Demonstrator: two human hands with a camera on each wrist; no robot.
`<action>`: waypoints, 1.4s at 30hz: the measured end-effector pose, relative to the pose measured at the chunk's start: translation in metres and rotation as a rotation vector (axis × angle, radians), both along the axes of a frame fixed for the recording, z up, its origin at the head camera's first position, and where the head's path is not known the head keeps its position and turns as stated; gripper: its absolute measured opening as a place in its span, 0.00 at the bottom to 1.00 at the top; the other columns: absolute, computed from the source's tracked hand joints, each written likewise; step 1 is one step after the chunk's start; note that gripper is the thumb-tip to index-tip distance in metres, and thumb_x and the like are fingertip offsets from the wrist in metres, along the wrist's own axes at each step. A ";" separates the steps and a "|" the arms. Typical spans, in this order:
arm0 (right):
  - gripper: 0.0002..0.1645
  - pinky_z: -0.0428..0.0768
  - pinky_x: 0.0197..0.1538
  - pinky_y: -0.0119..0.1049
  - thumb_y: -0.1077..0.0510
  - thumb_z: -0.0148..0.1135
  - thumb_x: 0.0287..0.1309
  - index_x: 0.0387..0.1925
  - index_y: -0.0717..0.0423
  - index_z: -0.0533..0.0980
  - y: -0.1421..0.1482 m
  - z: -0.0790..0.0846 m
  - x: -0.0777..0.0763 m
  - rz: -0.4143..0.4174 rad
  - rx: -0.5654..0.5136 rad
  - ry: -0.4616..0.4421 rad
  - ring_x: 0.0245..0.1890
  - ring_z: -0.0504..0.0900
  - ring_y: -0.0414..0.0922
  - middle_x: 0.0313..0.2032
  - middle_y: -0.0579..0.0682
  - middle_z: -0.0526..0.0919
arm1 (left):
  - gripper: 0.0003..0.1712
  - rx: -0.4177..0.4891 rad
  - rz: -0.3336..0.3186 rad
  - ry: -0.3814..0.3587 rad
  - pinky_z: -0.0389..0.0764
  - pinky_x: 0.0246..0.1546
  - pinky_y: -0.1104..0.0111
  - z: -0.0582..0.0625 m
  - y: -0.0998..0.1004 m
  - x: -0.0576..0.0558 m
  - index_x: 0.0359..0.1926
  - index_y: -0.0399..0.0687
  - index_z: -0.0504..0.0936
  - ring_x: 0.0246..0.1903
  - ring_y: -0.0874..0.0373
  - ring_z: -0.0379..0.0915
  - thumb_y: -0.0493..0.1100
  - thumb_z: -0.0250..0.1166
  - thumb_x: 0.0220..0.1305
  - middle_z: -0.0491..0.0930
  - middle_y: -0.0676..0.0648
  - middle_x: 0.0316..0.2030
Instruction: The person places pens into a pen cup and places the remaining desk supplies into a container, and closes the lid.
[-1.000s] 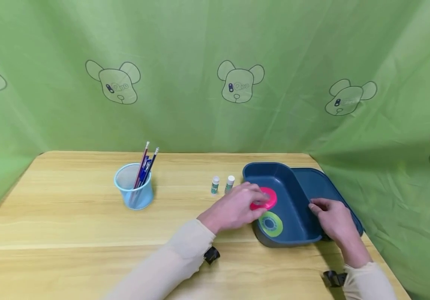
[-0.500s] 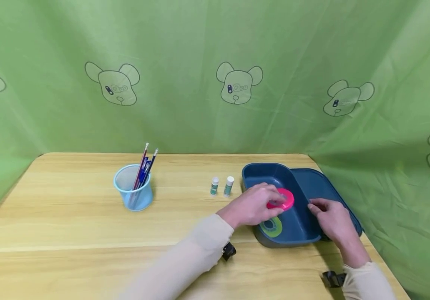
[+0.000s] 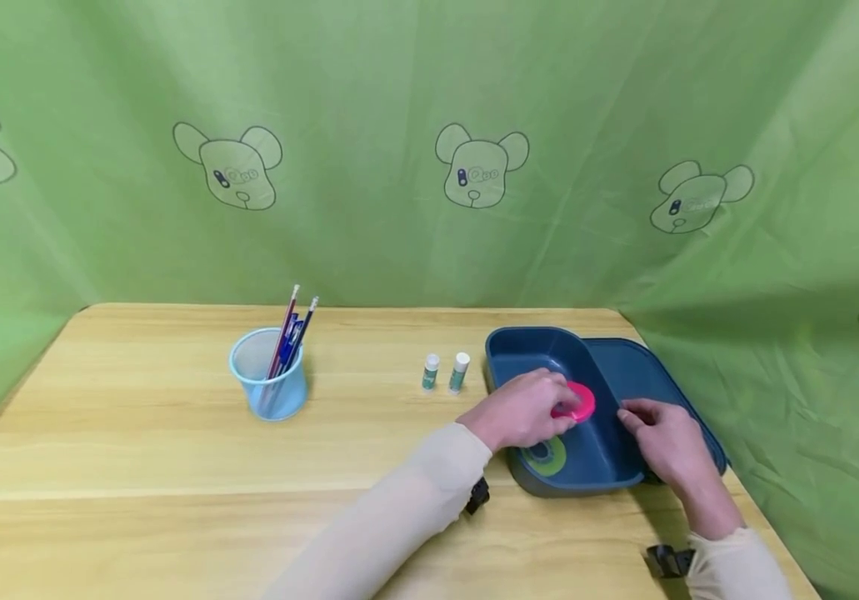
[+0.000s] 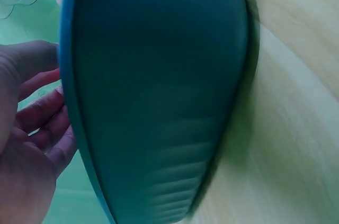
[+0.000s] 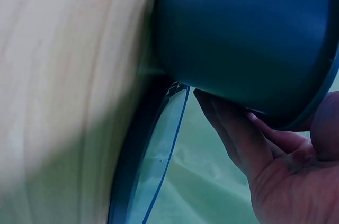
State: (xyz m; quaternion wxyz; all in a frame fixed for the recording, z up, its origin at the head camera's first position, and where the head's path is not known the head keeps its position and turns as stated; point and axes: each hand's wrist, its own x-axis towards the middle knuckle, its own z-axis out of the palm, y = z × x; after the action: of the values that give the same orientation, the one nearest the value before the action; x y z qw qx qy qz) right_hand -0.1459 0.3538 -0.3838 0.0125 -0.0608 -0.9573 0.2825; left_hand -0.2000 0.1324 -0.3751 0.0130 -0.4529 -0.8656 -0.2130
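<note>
Left hand (image 3: 521, 408) grips a pink roll (image 3: 584, 402), seemingly tape, within the navy bin (image 3: 594, 458); right hand (image 3: 665, 437) pinches its three o'clock rim; green roll (image 3: 551, 460) at seven.

Free far end inside walled box (image 3: 541, 354)

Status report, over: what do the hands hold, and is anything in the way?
Left hand holds pink tape roll at dark blue bin. Right hand grips bin's right rim. Green tape roll in bin's near end; no obstruction visible.
</note>
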 end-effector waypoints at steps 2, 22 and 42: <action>0.28 0.74 0.52 0.61 0.51 0.50 0.73 0.59 0.73 0.72 0.000 0.000 0.000 -0.002 -0.003 -0.006 0.56 0.71 0.69 0.56 0.72 0.75 | 0.17 -0.042 0.005 0.004 0.67 0.52 0.81 -0.001 0.004 -0.001 0.55 0.57 0.84 0.48 0.66 0.68 0.51 0.65 0.67 0.77 0.59 0.46; 0.28 0.75 0.52 0.60 0.51 0.50 0.74 0.60 0.72 0.71 0.000 -0.001 0.002 -0.017 -0.024 -0.015 0.56 0.71 0.68 0.57 0.72 0.74 | 0.12 -0.299 0.127 -0.017 0.74 0.27 0.72 -0.019 0.032 -0.009 0.22 0.59 0.78 0.26 0.65 0.70 0.41 0.70 0.60 0.73 0.60 0.22; 0.29 0.76 0.50 0.59 0.51 0.48 0.74 0.61 0.73 0.70 -0.001 -0.002 0.001 -0.017 -0.016 -0.025 0.56 0.72 0.67 0.58 0.73 0.73 | 0.11 -0.343 0.241 0.043 0.74 0.22 0.68 -0.026 0.040 -0.013 0.23 0.60 0.80 0.22 0.64 0.68 0.43 0.69 0.61 0.73 0.60 0.19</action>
State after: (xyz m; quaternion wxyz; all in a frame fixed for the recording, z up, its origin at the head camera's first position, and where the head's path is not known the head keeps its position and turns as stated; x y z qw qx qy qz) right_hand -0.1446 0.3527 -0.3853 0.0026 -0.0725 -0.9544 0.2894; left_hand -0.2131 0.1724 -0.4008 -0.0205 -0.3459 -0.9367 -0.0496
